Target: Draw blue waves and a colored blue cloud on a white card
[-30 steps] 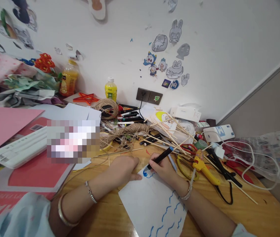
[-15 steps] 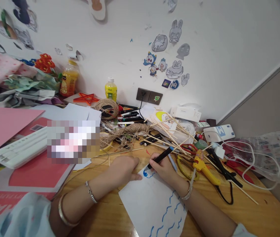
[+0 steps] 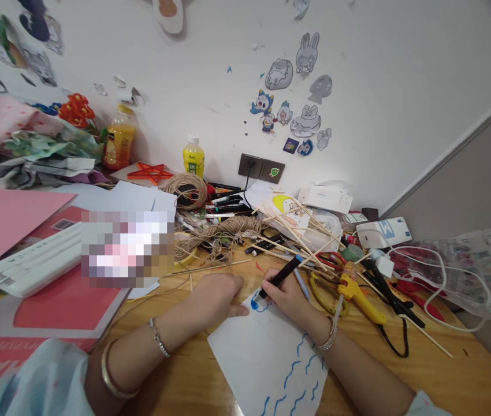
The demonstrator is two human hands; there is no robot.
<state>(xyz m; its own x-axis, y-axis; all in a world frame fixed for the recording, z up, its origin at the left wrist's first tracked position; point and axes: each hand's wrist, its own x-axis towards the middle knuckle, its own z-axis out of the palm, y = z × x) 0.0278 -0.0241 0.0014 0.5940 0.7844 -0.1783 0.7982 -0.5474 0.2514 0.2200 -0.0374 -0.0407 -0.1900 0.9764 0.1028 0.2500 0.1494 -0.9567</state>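
A white sheet of paper [image 3: 263,355] lies on the wooden desk [image 3: 193,370], with blue wavy lines at its near end and a small blue shape at its far corner. My right hand [image 3: 291,297] grips a black marker with a blue end [image 3: 281,276], its tip on that blue shape. My left hand [image 3: 217,294] rests palm down on the desk at the paper's far left corner, fingers curled in and touching the paper's edge. Bracelets are on both wrists.
Behind the hands lie wooden sticks [image 3: 297,231], twine [image 3: 211,231], markers, a yellow glue gun [image 3: 358,294], scissors, white cables [image 3: 436,289] and a plastic bag [image 3: 483,266]. A white keyboard [image 3: 33,263] on red folders sits left. Two drink bottles [image 3: 194,157] stand by the wall.
The marker tip has shifted slightly on the blue shape as my right hand draws. My left hand stays where it was.
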